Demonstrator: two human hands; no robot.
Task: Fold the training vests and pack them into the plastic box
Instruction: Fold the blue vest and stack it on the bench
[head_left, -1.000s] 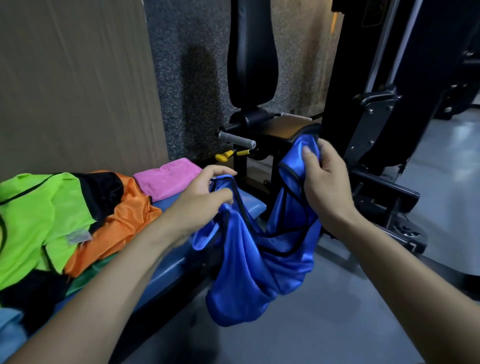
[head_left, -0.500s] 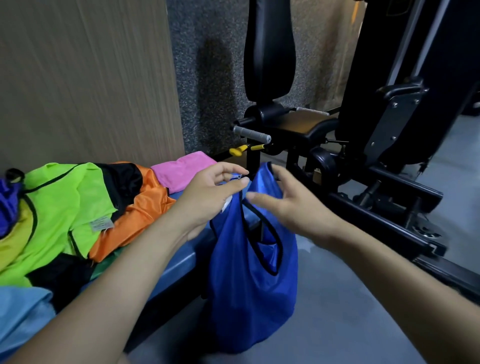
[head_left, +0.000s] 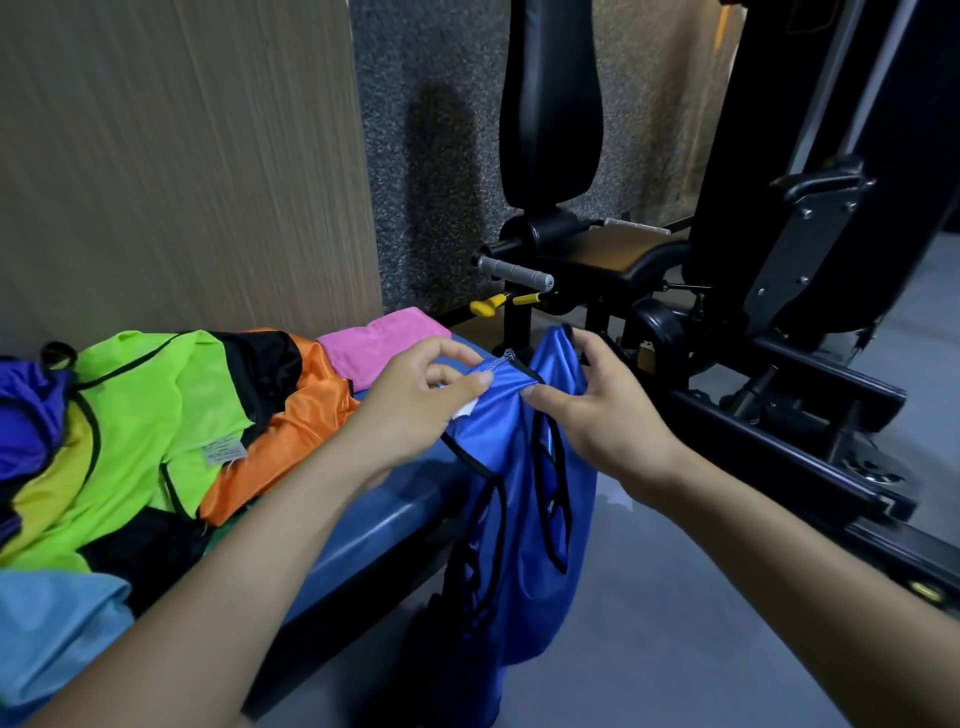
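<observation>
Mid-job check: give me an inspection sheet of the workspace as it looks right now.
Surface: blue padded bench, mostly covered by vests.
Job's things: blue vest hangs off the bench end; green vest and orange vest lie heaped. Plastic box: nothing seen.
Clutter: pink cloth on the bench.
Hands: left hand and right hand both pinch the blue vest's top edge.
Cables: nothing seen.
Surroundings: black gym machine, wooden wall panel, grey floor.

Both hands (head_left: 415, 400) now pinch the blue vest's (head_left: 524, 499) gathered top
</observation>
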